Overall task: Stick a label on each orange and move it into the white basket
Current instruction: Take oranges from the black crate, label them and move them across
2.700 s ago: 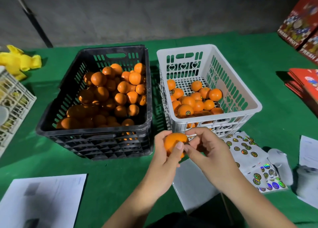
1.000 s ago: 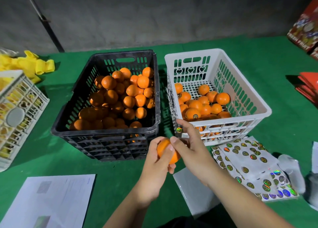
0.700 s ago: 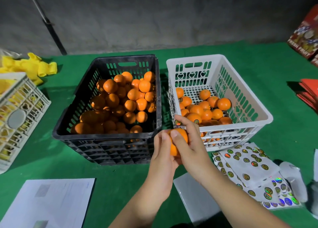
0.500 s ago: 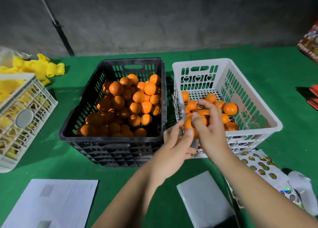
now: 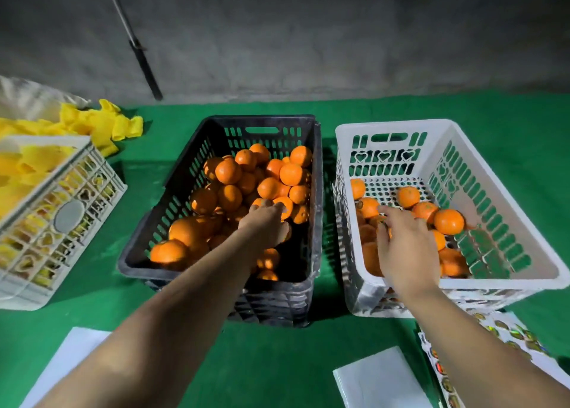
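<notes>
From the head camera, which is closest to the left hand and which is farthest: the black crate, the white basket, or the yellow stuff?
1. black crate: the left hand is inside it, on the oranges.
2. white basket: just right of the crate.
3. yellow stuff: far left, at the back.

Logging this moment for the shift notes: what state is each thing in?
black crate: well filled with oranges
white basket: partly filled with oranges
left hand: in black crate, fingers on an orange
right hand: open over white basket
sticker sheets: flat, partly used
</notes>
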